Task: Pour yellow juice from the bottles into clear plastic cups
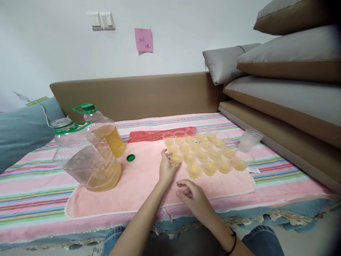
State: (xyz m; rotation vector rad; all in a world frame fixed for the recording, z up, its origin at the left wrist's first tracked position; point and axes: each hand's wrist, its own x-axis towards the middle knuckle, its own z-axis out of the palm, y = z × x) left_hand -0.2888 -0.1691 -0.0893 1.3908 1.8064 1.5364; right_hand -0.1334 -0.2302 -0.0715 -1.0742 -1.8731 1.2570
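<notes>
Several small clear plastic cups [205,151] of yellow liquid stand in rows on a pink mat [138,181]. My left hand [167,167] reaches to the near-left cup [175,157] and its fingers close around it. My right hand [192,195] rests lower on the mat's front edge, fingers loosely curled, holding nothing. An uncapped large clear jug [85,156] with a green collar and a little yellow liquid stands at the left. Behind it a smaller capped bottle [106,133] holds more yellow liquid. A green cap [130,158] lies on the mat.
A red plastic bag [157,135] lies behind the cups. An empty clear cup [249,140] lies tipped at the right. The striped cloth [32,199] covers a low platform. Stacked cushions [287,71] rise at the right, and a grey-blue pillow [21,131] is at left.
</notes>
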